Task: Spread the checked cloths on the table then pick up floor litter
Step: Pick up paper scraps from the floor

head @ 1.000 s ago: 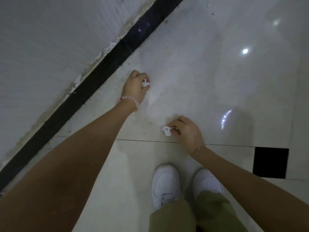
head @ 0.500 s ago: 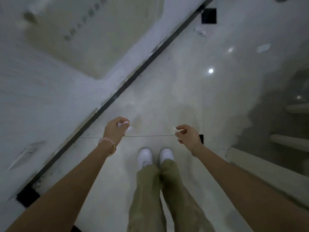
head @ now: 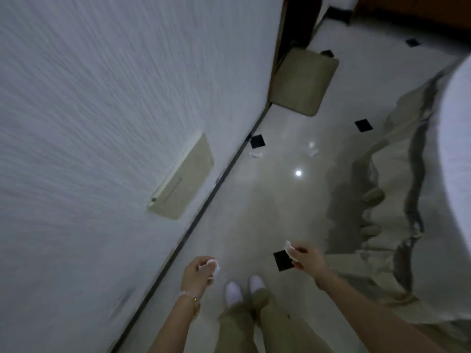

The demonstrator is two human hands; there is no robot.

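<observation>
Presently catalogued, with clock bearings taken from the person's white shoes [head: 233, 291] and 12 o'clock pointing up the view.

1. Left hand [head: 200, 270], 10 o'clock, close by. The fingers are curled round a small crumpled white paper scrap [head: 213, 263] in a closed grasp, and the scrap peeps out on the thumb side. It is held off the floor, probably to be kept while more is gathered.

2. Right hand [head: 307, 258], 1 o'clock. Thumb and forefinger pinch a second white paper scrap [head: 288, 247] in a narrow grip, above a black square floor inlay [head: 281, 262].

3. Two further pieces of litter lie on the glossy pale tiled floor [head: 267, 212].
   - A white piece by the skirting [head: 255, 154] lies at 12 o'clock, beside the dark skirting strip [head: 204, 215].
   - A white piece by the lamp glare [head: 314, 152] lies toward 1 o'clock.
   - Both are well apart from the hands and are probably next to be collected.
   - With each hand already holding something, a fresh pick-up would mean tucking the scraps into the palm.

4. Round table under a pale draped cloth [head: 397, 212], 2 to 3 o'clock, its folds hanging low. No checks can be made out in this dim, blurred view, but the spreading step appears done.

5. Beige cushioned chair seat [head: 303, 82], far 12 o'clock.

6. White textured wall [head: 102, 98], 9 to 11 o'clock, bearing a beige rectangular panel [head: 183, 177].
</observation>
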